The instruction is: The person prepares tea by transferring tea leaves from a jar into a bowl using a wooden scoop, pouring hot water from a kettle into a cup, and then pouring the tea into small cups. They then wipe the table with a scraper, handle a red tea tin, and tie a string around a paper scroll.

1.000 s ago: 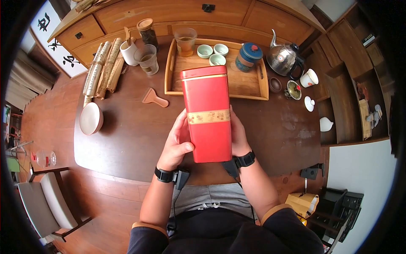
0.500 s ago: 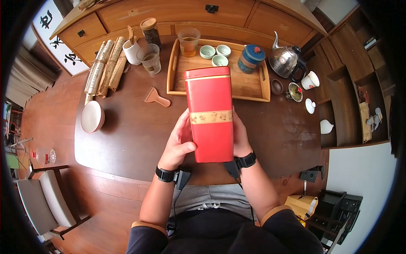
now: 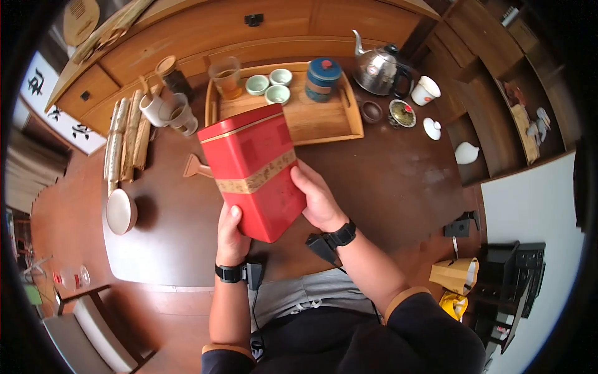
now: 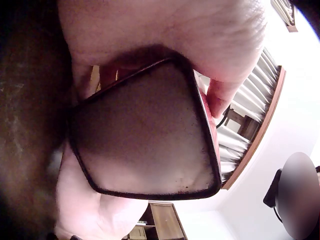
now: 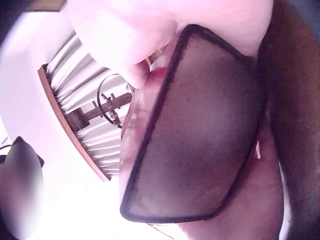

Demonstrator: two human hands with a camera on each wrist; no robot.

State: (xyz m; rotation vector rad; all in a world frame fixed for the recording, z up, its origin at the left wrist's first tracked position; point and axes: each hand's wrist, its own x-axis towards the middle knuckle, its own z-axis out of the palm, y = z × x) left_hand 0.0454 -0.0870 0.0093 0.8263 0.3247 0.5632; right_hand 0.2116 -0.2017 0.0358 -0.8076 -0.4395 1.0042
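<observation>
A red rectangular tea tin (image 3: 249, 143) with a patterned gold band is held up above the table, tilted so that two of its sides show. At its lower left, my left hand (image 3: 232, 238) grips it with the thumb on the front face. My right hand (image 3: 321, 201) holds the right side, thumb lying near the gold band. The other fingers of both hands are mostly hidden behind the tin in the head view. Both wrist views look at the dull grey base of the tin (image 4: 145, 140), with each hand wrapped about its sides. Its lid (image 3: 242, 121) is on.
Behind the tin stands a wooden tray (image 3: 358, 128) with small green cups (image 3: 277, 95) and a blue jar (image 3: 322, 80). A kettle (image 3: 377, 68) and a lidless bowl of tea leaves (image 3: 402, 113) are right. Bamboo scrolls (image 3: 128, 137) and a bowl (image 3: 121, 212) lie left.
The tin has turned from facing front-on to a tilt that shows a second side, and sits farther left. My right thumb now shows on its side. The head view has swung right.
</observation>
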